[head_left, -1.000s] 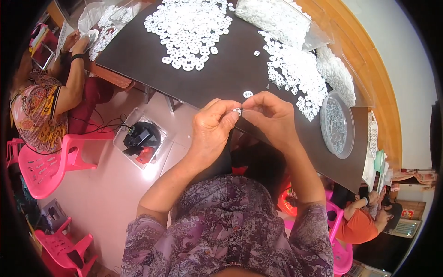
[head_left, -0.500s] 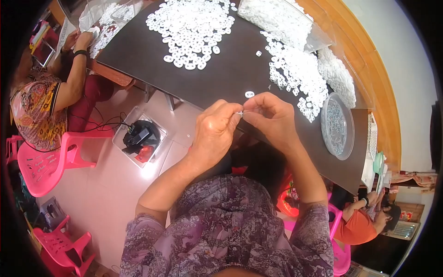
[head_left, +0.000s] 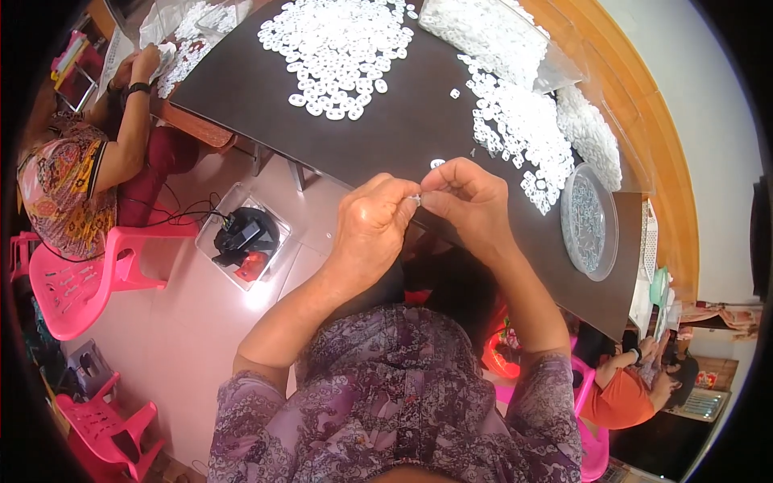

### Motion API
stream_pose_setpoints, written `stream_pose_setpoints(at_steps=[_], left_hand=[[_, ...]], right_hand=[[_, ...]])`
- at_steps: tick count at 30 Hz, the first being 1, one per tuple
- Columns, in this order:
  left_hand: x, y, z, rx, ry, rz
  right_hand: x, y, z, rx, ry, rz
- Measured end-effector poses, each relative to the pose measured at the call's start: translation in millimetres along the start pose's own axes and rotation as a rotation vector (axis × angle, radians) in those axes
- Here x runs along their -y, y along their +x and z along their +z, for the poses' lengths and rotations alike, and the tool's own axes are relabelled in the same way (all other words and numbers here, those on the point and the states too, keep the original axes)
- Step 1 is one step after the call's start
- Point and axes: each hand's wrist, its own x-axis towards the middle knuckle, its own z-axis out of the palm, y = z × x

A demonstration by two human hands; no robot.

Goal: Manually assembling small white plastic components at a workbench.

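At the near edge of the dark table, my left hand [head_left: 369, 216] pinches a small white piece [head_left: 416, 198], mostly covered by the fingers. My right hand [head_left: 471, 197] meets it there, thumb and forefinger closed at the same piece; whether they grip something of their own is too small to tell. Just beyond my right fingertips lies an oval white plastic piece [head_left: 437, 163] with two openings. Farther off spreads a big heap of similar oval pieces [head_left: 342, 48]. A pile of smaller white parts [head_left: 523, 129] lies to the right.
A round clear tray [head_left: 570, 241] of small metallic screws or pins stands right, near a clear bin [head_left: 483, 40] full of white parts. One person [head_left: 88, 169] works at the left, another in orange [head_left: 620, 394] at the right. Pink chairs [head_left: 80, 290] stand on the floor.
Both hands have shifted very slightly left while staying together at the small piece. At the left, the other person's hands have moved a little.
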Motion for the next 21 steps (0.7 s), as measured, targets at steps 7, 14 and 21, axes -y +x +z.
stream_pose_setpoints(at_steps=[7,14,21], left_hand=[[8,-3,3,0.007,-0.181,-0.192],[9,-4,6,-0.051,-0.278,-0.29],[10,-5,9,-0.117,-0.286,-0.27]], right_hand=[[-5,5,5,-0.036,-0.054,-0.028],[-1,4,7,-0.062,-0.041,-0.078],[-4,4,9,-0.079,-0.023,-0.119]])
